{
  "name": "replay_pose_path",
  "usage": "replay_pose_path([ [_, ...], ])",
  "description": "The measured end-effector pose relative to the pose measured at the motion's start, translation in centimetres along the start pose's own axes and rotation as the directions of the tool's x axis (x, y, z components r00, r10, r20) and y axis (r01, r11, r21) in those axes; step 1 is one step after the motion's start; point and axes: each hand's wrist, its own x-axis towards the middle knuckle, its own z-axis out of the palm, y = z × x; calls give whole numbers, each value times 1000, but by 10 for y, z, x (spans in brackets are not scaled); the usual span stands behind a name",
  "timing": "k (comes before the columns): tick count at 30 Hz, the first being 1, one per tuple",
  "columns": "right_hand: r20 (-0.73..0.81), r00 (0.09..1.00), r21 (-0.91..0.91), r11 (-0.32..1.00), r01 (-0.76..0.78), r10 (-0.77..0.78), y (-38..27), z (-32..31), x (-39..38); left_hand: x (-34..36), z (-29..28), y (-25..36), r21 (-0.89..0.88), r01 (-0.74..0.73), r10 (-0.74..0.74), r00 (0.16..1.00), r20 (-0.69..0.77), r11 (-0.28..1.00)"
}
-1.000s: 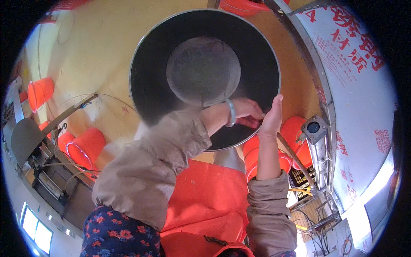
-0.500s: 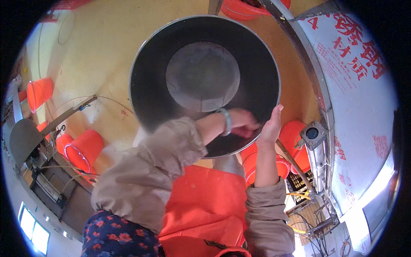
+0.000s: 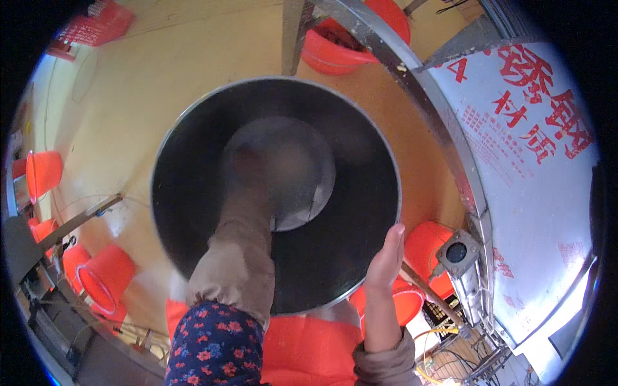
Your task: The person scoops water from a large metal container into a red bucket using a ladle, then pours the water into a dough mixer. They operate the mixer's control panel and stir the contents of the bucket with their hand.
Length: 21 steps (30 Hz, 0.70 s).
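Observation:
A big round pot, dark inside with a thin pale rim and a paler round bottom, stands tilted open toward me in front of my red apron. My left arm reaches deep into it. Against the bottom, my left hand is smeared by motion, so its fingers and anything in them cannot be made out. At the lower right, my right hand grips the pot's rim from outside. Part of that hand is hidden behind the pot wall.
Red buckets stand at the left, and others at the right beside a metal cylinder. A red tub sits beyond the pot. Along the right runs a metal frame edge with a film-covered sheet.
My left hand has gone from near the right rim down to the pot's bottom, farther left. The pot sits lower and more to the left in view. My right hand stays at the rim.

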Motion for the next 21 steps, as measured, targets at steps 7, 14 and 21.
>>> replay_pose_path([
  [7,60,998,19,1000,-21,20,4,-3,-2,3,56,48,-739,161,-194,980,42,654],
  [14,171,979,272,949,-158,114,-10,-6,-5,-108,-44,165,-999,5,-339,941,-11,47],
  [21,347,930,598,734,-322,125,-1,-12,1,-290,-123,145,-627,2,220,936,276,779],
])
